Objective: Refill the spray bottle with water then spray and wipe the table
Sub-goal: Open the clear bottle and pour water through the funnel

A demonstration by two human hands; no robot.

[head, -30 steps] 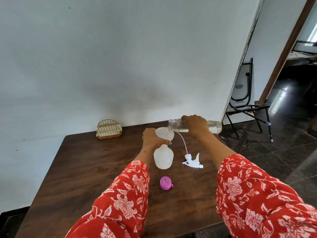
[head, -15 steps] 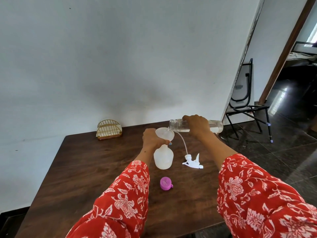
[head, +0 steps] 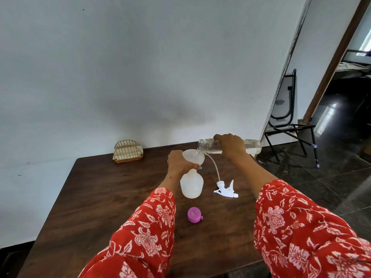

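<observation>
A white translucent spray bottle [head: 191, 185] stands upright on the dark wooden table [head: 100, 193], its top off. A white funnel [head: 194, 155] sits in its neck, and my left hand [head: 178, 161] grips the funnel and neck. My right hand [head: 230, 145] holds a clear water bottle [head: 252, 147] lying nearly level, its open mouth over the funnel's rim. A thin stream of water runs from the mouth into the funnel. The white trigger spray head [head: 225, 189] with its long tube lies on the table right of the spray bottle. A purple cap [head: 194, 215] lies in front.
A small wicker napkin holder [head: 127, 151] stands at the table's far edge against the white wall. A black metal chair [head: 291, 125] stands on the dark tiled floor to the right, beyond the table's right edge. A doorway opens at far right.
The water bottle has shifted slightly to the right and stays tipped over the funnel. My left hand holds its place.
</observation>
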